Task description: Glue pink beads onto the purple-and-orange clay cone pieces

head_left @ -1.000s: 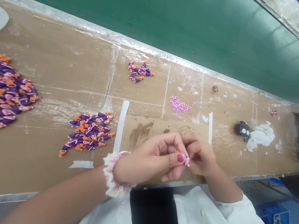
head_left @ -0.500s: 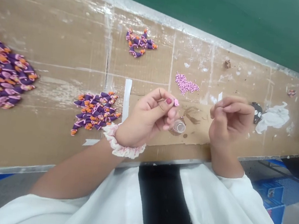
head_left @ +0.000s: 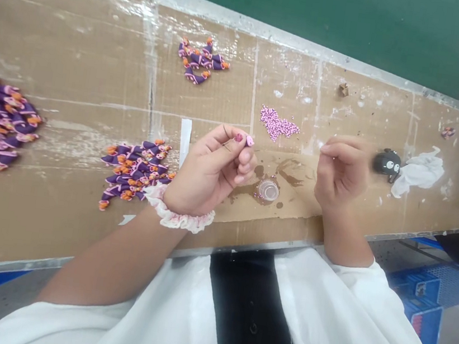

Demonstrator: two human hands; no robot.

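At the left grip (head_left: 215, 171), one pink piece (head_left: 250, 141) near one cup (head_left: 269, 191)

My left grip (head_left: 212, 172) pinched at thumb (head_left: 224, 155) and forefinger (head_left: 225, 132), other fingers (head_left: 245, 168) loosely curled, my right grip (head_left: 341, 175) raised apart from it, fingers bent and slightly blurred, both forearms (head_left: 116, 258) angled forward

Head camera: one view, from wearer's head; faces forward and down. Shirt (head_left: 167, 322) lies nearest, along bottom edge. Left hand (head_left: 214, 173) and right hand (head_left: 341, 175) sit close, near mid-frame. Table (head_left: 50, 216) runs aslant across frame; green surface (head_left: 277, 3) lies at top, beyond.
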